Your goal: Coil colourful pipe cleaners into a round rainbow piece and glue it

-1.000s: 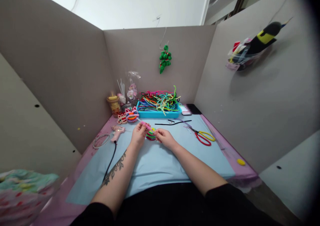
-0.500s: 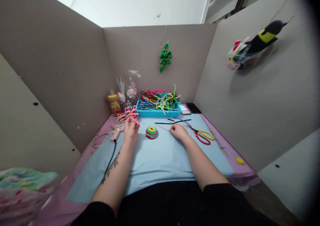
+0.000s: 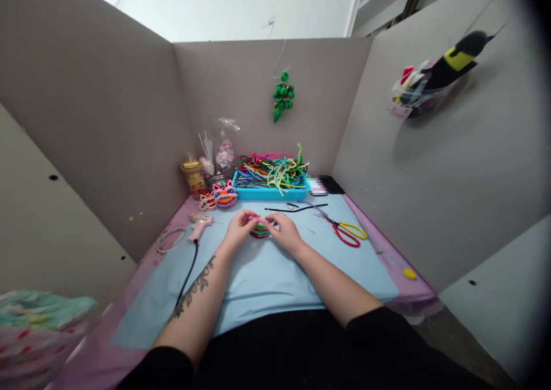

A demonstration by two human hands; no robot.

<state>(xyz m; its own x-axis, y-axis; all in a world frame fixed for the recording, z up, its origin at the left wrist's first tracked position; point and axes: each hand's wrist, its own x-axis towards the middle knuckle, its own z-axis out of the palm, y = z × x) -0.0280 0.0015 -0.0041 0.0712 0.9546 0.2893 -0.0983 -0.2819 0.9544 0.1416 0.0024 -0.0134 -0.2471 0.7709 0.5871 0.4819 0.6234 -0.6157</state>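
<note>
Three grey panels wall in the work area: left panel [image 3: 107,120], back panel [image 3: 232,85], right panel [image 3: 408,177]. The desk [image 3: 404,291] fills the floor of this bay; its pink cover shows as a margin down both sides. A blue sheet [image 3: 275,275] lies over most of it, the near edge reaching the person's black clothing. Working room: a broad stretch of sheet between the two forearms, and another strip from the right forearm out to the sheet's right edge.

Blue tray [image 3: 271,194], heaped with fuzzy stems [image 3: 273,170], sits along the far edge before the back panel; some stem ends overhang its rim. Scissors [image 3: 338,226]: right of the hands, well apart, blades toward far left, handles near the sheet's right edge.

Left hand [image 3: 239,229] and right hand [image 3: 284,231]: fingertips of each pinching a pink piece [image 3: 259,220] between them. Glue gun [image 3: 201,226] lies left of the left hand, at the sheet's left edge. Purple animal head [image 3: 225,195]: just beside the tray's left end.

Striped dome [image 3: 259,232] on the sheet between the hands, partly hidden by fingers. The pink piece appears above it (contact not resolvable).
</note>
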